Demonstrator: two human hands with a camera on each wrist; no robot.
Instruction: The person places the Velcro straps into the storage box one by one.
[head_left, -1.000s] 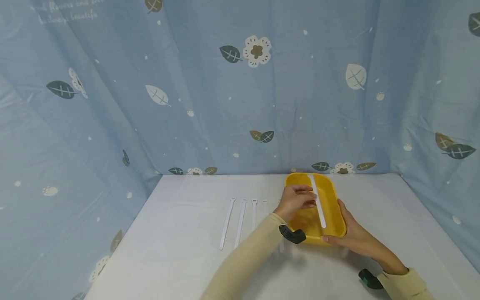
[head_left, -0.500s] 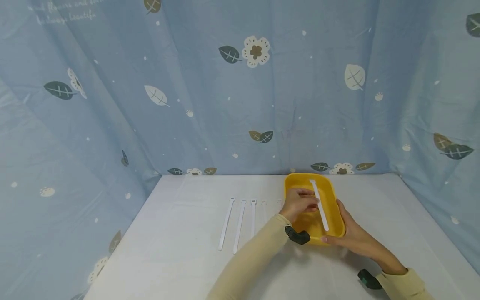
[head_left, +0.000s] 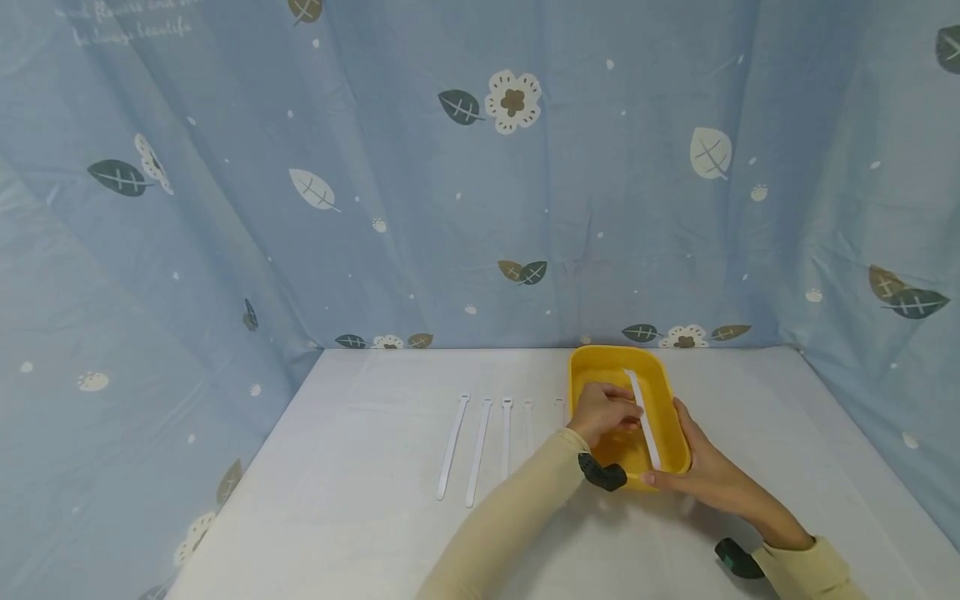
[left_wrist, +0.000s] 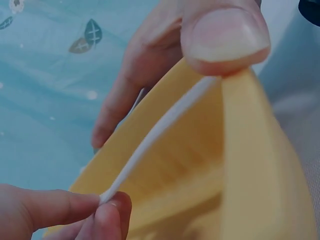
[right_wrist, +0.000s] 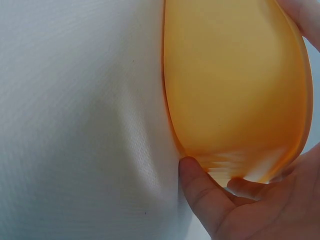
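Note:
A yellow plastic bin (head_left: 600,360) stands at the right rear of the table, its opening turned toward me. Over its inside, my left hand (head_left: 602,414) pinches a white cable tie (head_left: 648,429) near mid-length. Seen from the left wrist, the cable tie (left_wrist: 155,132) is a flat, soft-looking strip between thumb and fingertips, running up toward the bin's corner. My right hand (head_left: 708,471) grips the bin's right side, its thumb on the near rim. In the right wrist view, fingers of that hand (right_wrist: 235,205) press against the bin's outer wall (right_wrist: 230,85).
Several more white cable ties (head_left: 453,447) with slotted heads lie side by side on the white table (head_left: 360,467), left of the bin; the left sleeve (head_left: 517,508) partly covers some. A blue patterned curtain (head_left: 420,208) rises behind the table and along both sides.
My left hand has moved slightly toward me and to the right with the cable tie, lowering it into the bin. The right hand and the bin have stayed in place.

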